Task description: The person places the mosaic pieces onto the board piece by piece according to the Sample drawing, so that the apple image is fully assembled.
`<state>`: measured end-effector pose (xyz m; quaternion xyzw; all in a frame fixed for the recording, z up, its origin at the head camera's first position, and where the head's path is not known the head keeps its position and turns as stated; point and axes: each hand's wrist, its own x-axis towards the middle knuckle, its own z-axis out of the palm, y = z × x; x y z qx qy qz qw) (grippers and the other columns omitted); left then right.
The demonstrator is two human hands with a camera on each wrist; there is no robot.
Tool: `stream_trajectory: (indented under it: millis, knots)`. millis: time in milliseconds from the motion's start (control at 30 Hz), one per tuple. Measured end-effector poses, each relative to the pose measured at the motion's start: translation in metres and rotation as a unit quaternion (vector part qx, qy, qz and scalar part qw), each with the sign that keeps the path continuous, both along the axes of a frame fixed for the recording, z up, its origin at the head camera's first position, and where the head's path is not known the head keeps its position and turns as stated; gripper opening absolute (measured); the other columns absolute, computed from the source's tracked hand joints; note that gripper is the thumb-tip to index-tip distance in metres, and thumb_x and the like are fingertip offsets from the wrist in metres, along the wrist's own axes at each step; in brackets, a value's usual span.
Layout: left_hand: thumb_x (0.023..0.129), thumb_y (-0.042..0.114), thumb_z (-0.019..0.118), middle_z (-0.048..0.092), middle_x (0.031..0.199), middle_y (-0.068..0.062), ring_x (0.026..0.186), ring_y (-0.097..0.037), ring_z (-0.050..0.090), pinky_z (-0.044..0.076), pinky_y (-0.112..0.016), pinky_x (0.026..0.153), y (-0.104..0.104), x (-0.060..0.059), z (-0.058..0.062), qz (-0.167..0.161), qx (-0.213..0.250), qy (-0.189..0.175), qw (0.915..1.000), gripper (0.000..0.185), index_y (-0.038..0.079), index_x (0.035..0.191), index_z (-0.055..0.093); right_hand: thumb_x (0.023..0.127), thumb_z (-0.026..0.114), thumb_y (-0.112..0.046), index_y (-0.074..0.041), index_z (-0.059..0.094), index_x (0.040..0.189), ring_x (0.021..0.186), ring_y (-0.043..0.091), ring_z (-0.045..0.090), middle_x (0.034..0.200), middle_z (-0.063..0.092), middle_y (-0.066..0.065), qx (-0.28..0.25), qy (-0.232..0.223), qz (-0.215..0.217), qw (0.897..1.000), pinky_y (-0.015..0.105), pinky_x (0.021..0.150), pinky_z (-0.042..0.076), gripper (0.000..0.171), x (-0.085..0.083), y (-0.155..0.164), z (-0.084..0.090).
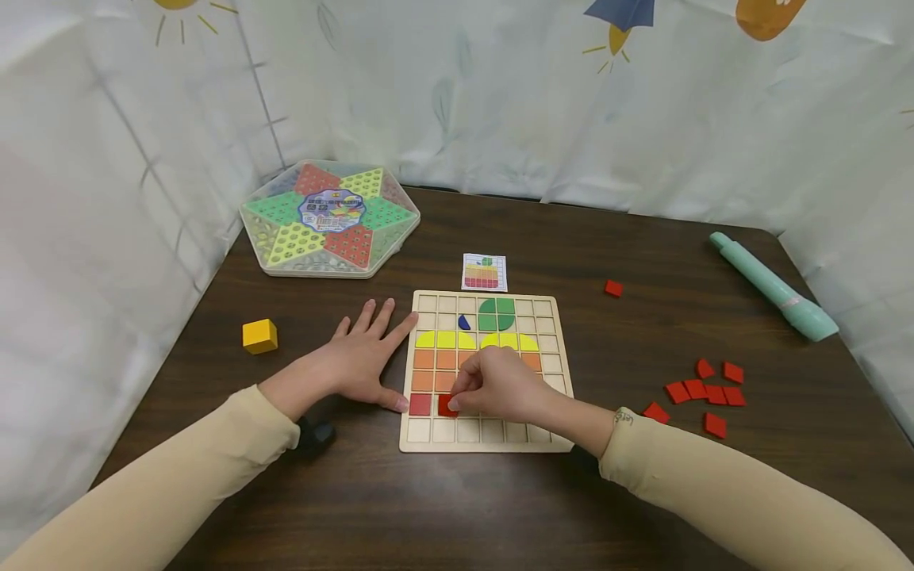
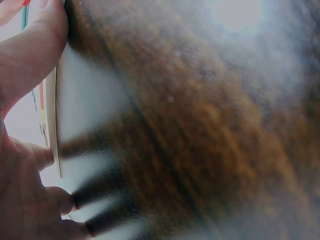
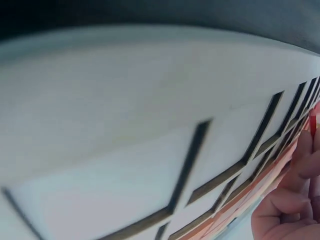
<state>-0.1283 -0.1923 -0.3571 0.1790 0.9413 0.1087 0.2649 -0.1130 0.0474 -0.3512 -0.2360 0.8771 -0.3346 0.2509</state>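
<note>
A wooden grid board (image 1: 439, 432) lies on the dark table, with green, blue, yellow, orange and red tiles in its cells. My right hand (image 1: 500, 385) is over the board and pinches a red square tile (image 1: 444, 406) between thumb and finger, at the second cell of the row below the orange ones. In the right wrist view that red tile (image 3: 313, 122) shows at the fingertips. Beside it, a red tile (image 1: 420, 404) sits in the row's first cell. My left hand (image 1: 360, 361) rests with fingers spread on the table, its thumb and index finger against the board's left edge.
A small printed pattern card (image 1: 484, 272) lies behind the board. Several loose red tiles (image 1: 715, 425) are scattered at the right, one (image 1: 613, 289) farther back. A hexagonal game box (image 1: 328, 218), a yellow block (image 1: 260, 336) and a mint-green tube-shaped object (image 1: 771, 285) lie around.
</note>
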Motion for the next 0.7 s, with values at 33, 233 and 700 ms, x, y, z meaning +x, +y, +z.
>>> stream_trajectory:
  millis: [33,233,700]
  knots:
    - [0.074,0.067,0.080,-0.001,0.170,-0.029,0.155,-0.055,-0.003,0.011,-0.077,0.117,0.000,0.000,0.000,0.000,0.000,0.001,1.0000,0.128,0.014,0.166,0.010,0.086,0.083,-0.012,-0.013,0.080,0.079,0.064,0.009,0.059,0.068,0.071,-0.007,0.002,0.004,0.000,1.000,0.024,0.058,0.048,0.007,0.000,-0.002,0.000]
    - [0.074,0.066,0.081,-0.001,0.170,-0.029,0.155,-0.055,-0.003,0.011,-0.077,0.117,-0.001,0.001,0.000,-0.001,0.006,0.003,1.0000,0.127,0.014,0.166,0.010,0.086,0.083,-0.011,-0.011,0.080,0.081,0.066,0.009,0.059,0.072,0.072,-0.005,0.017,0.029,0.009,0.999,0.023,0.060,0.049,0.006,0.001,-0.008,0.000]
    - [0.074,0.067,0.080,-0.001,0.170,-0.029,0.155,-0.055,-0.003,0.011,-0.077,0.117,-0.002,0.001,-0.003,-0.002,0.010,0.007,0.9999,0.127,0.014,0.166,0.010,0.086,0.084,-0.013,-0.011,0.080,0.081,0.064,0.009,0.057,0.070,0.072,-0.006,0.038,0.072,0.023,0.996,0.022,0.059,0.047,0.006,0.004,-0.012,-0.001]
